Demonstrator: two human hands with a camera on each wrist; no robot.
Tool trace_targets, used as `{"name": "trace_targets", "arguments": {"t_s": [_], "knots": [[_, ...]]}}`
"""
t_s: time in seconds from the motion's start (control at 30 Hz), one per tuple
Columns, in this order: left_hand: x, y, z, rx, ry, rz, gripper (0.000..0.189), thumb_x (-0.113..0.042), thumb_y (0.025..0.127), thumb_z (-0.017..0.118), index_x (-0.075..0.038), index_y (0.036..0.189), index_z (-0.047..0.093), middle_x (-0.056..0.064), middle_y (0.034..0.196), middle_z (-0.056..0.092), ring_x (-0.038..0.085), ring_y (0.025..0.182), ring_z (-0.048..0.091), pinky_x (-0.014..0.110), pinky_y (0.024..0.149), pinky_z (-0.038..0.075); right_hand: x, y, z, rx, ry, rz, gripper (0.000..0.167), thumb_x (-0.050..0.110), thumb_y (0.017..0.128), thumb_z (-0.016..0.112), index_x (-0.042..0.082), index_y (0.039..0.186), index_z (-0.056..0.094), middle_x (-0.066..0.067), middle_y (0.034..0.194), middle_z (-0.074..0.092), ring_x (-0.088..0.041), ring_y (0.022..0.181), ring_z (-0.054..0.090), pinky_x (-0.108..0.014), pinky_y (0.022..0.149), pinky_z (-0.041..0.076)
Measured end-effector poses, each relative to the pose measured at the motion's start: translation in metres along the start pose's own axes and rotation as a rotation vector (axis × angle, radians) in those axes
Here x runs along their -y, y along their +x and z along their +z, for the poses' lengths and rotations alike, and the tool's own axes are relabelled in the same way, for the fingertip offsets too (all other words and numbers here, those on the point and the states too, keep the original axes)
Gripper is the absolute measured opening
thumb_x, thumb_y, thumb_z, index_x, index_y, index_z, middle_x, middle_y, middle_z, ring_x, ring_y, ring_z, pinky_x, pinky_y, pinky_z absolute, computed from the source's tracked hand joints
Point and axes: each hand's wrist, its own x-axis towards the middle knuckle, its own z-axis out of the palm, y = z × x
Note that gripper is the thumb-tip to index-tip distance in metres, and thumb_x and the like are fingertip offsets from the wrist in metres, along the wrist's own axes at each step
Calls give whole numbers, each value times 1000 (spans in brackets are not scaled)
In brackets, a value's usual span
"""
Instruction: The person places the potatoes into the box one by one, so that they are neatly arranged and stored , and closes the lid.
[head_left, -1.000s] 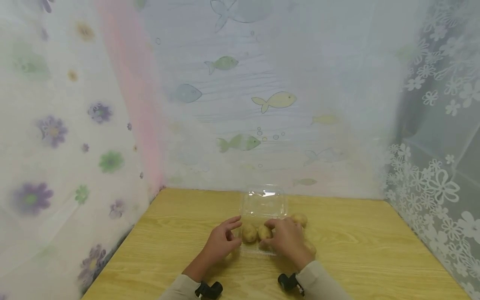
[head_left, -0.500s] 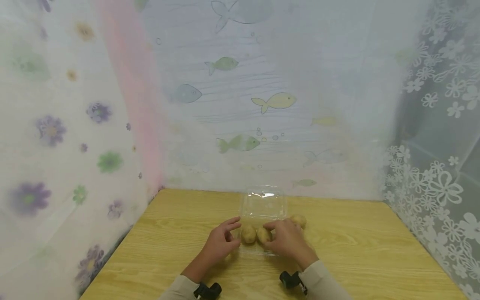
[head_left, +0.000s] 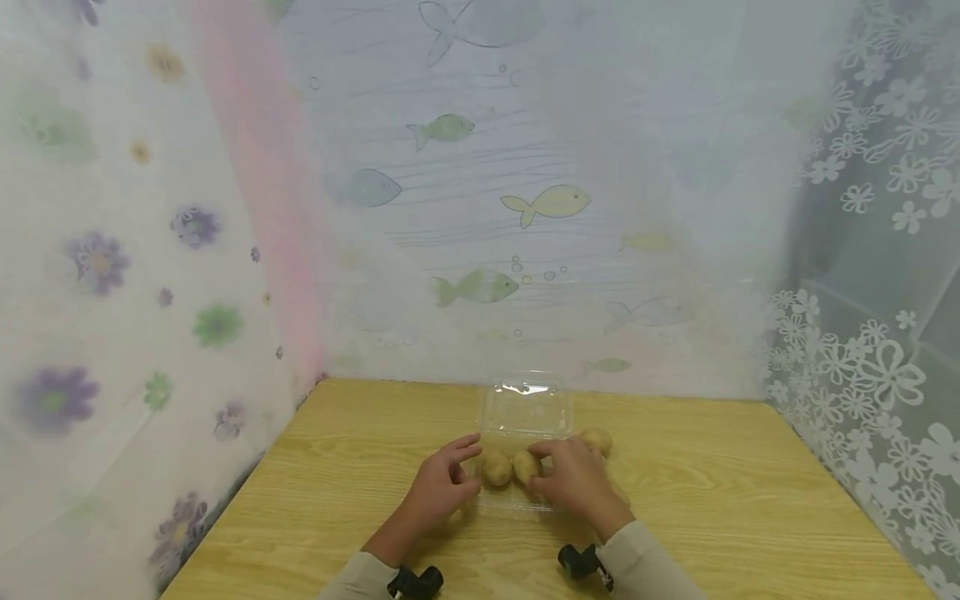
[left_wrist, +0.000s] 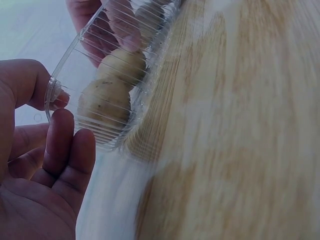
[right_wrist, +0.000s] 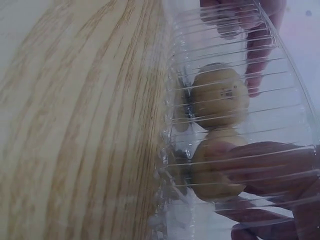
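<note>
An open clear plastic clamshell container (head_left: pixel 510 503) lies on the table, its lid (head_left: pixel 528 408) folded back away from me. Inside it one potato (head_left: pixel 496 470) sits at the left, touching a second potato (head_left: pixel 525 468). My right hand (head_left: pixel 576 479) holds that second potato between thumb and fingers. At the container's left side is my left hand (head_left: pixel 438 483); in the left wrist view its thumb (left_wrist: pixel 37 82) hooks over the clear rim and the other fingers curl outside. Through the ribbed wall the right wrist view shows the left potato (right_wrist: pixel 220 95) and the held one (right_wrist: pixel 212 170).
Another potato (head_left: pixel 597 441) lies behind my right hand, outside the container. One more potato (head_left: pixel 621 493), mostly hidden, shows beside the right wrist. The wood-grain table (head_left: pixel 360 442) stretches to both sides. Patterned curtains (head_left: pixel 465 208) hang behind and at the sides.
Hardly anything moves: the right hand stays on the second potato and the left hand at the container's rim. The head view has shifted slightly.
</note>
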Motion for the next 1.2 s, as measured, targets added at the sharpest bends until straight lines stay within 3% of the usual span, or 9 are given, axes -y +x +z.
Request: {"name": "trace_targets", "arguments": {"t_s": [0.23,0.57,1.2], "knots": [[-2,0,2,-12,-7,5,54,-3,87,68,-1,140,64,4,156,53,3,67,53,20,57,46,1,-1,-2,2,7,6,45,31,74,91,22,117,80,5,118,77,-28,117,68,-59,92,39],[0,0,2,-25,9,13,55,-1,85,69,-1,140,64,5,154,55,4,69,55,19,58,47,0,-2,-1,-9,17,7,45,32,74,91,21,116,80,3,119,77,-33,119,66,-62,97,39],[-3,-2,2,1,1,-2,55,-6,89,68,-4,143,61,0,157,51,4,68,55,21,57,48,-1,-2,-4,-6,53,-1,46,33,73,93,20,116,80,4,119,77,-30,119,68,-65,99,40]]}}
